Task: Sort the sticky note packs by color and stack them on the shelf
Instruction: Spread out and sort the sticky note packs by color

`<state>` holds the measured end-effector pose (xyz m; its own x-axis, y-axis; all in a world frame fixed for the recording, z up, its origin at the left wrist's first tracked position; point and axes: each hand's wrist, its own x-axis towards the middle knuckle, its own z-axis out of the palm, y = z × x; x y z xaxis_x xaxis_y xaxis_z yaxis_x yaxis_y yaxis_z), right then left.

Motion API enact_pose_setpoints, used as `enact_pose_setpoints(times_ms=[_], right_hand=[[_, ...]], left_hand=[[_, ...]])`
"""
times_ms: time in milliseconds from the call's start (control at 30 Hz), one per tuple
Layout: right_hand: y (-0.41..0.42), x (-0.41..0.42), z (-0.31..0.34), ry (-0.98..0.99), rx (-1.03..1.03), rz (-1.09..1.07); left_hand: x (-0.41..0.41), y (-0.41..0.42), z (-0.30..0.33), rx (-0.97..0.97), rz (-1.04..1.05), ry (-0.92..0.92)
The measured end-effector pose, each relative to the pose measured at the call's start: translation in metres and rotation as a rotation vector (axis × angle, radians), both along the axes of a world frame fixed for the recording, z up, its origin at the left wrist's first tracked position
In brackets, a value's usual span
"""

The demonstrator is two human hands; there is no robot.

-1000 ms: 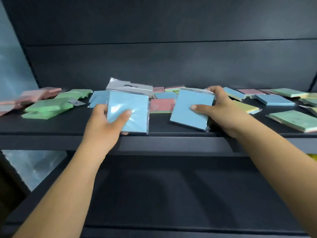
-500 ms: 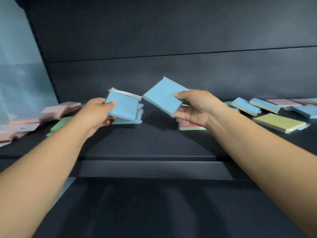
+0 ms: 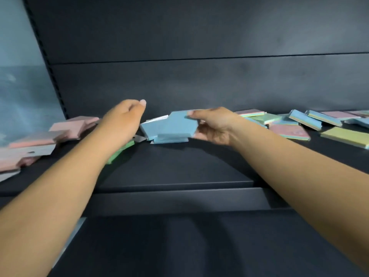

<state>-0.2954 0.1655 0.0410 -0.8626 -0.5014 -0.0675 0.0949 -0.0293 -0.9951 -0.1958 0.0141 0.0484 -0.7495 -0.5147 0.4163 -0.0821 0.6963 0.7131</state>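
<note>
Right hand (image 3: 214,125) pinches a flat square blue sticky note pack in clear wrap (image 3: 180,124) at its right edge, thumb on top, fingers curled underneath. Pack sits tilted, its far-left corner over a low stack of same-blue packs (image 3: 169,137) on the dark metal shelf (image 3: 179,166); looks touching or just above, can't tell which through the blur.

Left hand (image 3: 123,118) is just left of the stack, fingers loosely curled, thumb up, holding nothing as far as I can see.

Key relation: the stack lies directly left of and slightly below the right-hand grip, so the held pack only needs to go down and a bit left, squared to the stack edges. Right hand owns the placement; left hand is close enough to steady or align the stack's left side.

Elsewhere on the shelf: pink wrapped packs (image 3: 69,126) far left, a green pack (image 3: 119,151) partly hidden under the left forearm, mixed unsorted packs (image 3: 289,130) to the right, including a yellow pack (image 3: 345,136). Judgement: blue pile in progress, plenty left to sort.
</note>
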Motion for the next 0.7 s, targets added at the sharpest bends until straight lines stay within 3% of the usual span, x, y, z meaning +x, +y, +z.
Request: enact_pose_setpoints(times_ms=[100,267,500,700], right_hand=[[-0.007,-0.006,-0.011,0.303,0.349,-0.100],[0.018,-0.010,-0.005,0.362,0.384,-0.162],[0.114,-0.030,0.024,0.699,0.736,-0.379],[0.205,-0.063,0.033,0.762,0.925,-0.528]], left_hand=[[0.015,0.001,-0.016,-0.109,-0.026,-0.057],[0.020,0.014,-0.033,-0.248,-0.163,-0.164],[-0.006,0.061,-0.017,-0.434,-0.268,-0.095],[-0.055,0.112,-0.003,-0.600,-0.268,-0.193]])
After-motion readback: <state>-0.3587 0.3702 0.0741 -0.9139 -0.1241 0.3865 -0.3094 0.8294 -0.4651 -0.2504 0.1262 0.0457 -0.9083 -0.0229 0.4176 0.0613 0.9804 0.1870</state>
